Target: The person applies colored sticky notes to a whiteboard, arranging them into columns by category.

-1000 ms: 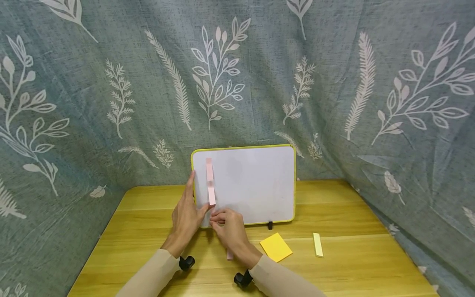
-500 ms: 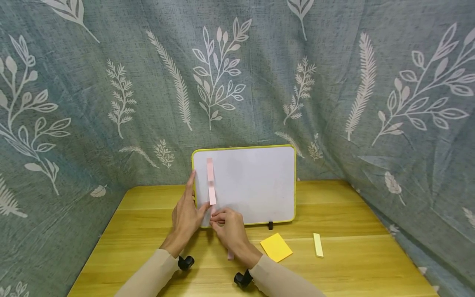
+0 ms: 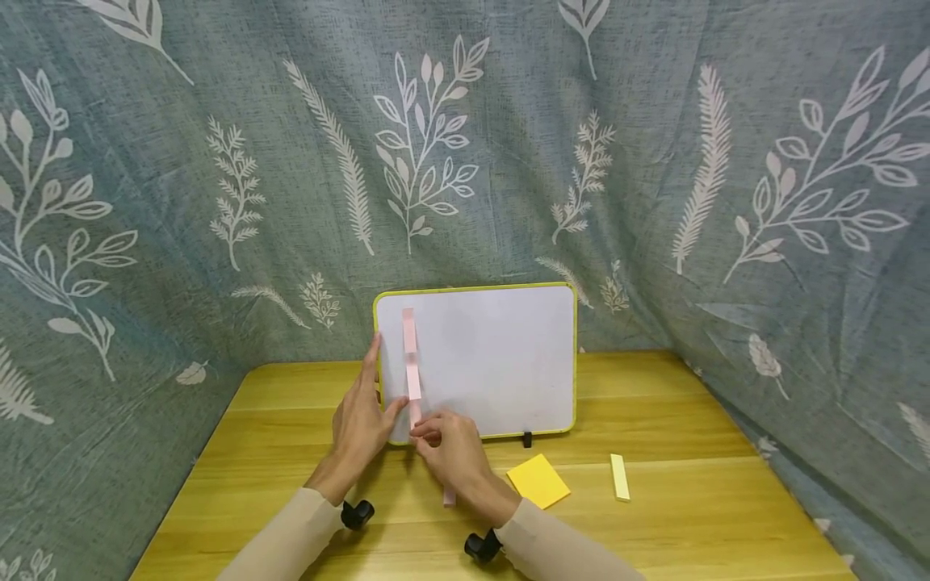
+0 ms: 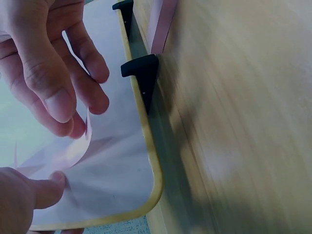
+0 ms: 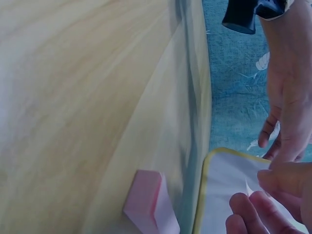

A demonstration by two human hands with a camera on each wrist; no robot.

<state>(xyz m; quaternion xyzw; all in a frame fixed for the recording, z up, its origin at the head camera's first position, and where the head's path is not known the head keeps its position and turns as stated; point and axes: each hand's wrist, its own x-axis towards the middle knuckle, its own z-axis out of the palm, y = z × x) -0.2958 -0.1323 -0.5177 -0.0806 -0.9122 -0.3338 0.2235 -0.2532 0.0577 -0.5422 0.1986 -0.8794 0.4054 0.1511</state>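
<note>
A whiteboard (image 3: pixel 501 363) with a yellow rim leans upright on the wooden table. My left hand (image 3: pixel 361 424) grips its left edge, thumb on the front and fingertips behind. Two pink sticky strips, an upper strip (image 3: pixel 409 331) and a middle strip (image 3: pixel 413 378), run down the board's left side. A third pink strip (image 3: pixel 415 413) lies just below them. My right hand (image 3: pixel 454 452) pinches this strip's lower end between thumb and fingers. In the left wrist view the pink strip (image 4: pixel 77 150) curls away from the board toward the right fingertips.
A pink sticky-note block (image 5: pixel 151 200) lies on the table, partly hidden by the right wrist in the head view. Right of it are a yellow square sticky-note pad (image 3: pixel 538 481) and a pale yellow narrow pad (image 3: pixel 620 478). Black feet (image 4: pixel 144 73) hold the board's lower edge.
The left thumb has drawn slightly left, off the middle strip's lower end. More of the third pink strip shows between the hands now. The right hand has barely moved.
</note>
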